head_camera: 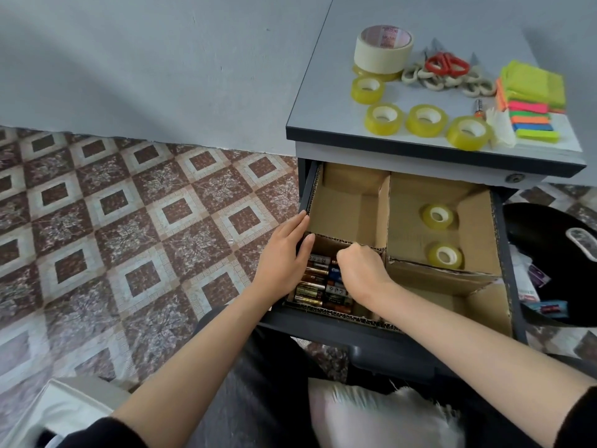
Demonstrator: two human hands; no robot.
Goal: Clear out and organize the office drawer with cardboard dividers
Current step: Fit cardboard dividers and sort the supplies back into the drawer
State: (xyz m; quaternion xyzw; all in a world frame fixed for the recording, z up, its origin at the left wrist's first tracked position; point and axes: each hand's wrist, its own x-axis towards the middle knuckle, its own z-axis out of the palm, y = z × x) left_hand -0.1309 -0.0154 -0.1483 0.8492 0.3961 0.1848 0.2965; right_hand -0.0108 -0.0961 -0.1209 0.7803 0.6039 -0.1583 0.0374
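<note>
The drawer (326,332) was seen pulled out below the desk top (326,101), and it was lined and split into compartments by cardboard dividers (384,208). Batteries (312,287) were packed in rows in the near left compartment. The left hand (282,255) was laid against the drawer's left wall with its fingers straight and pressed together, the thumb resting just inside the battery compartment. The right hand (358,270) was held over the batteries with its fingers curled downward; whether anything was pinched beneath them could not be told, since the fingertips were hidden by the back of the hand. Two tape rolls (437,216) were lying in the far right compartment, apart from each other. On the desk top a wide roll of masking tape (382,48) was set near the back, with four more yellow tape rolls (423,120) nearer the front edge. Scissors (447,64) were lying beside the masking tape, and sticky notes (533,88) were stacked at the right. A black bin (549,240) was placed beside the drawer on the right.
</note>
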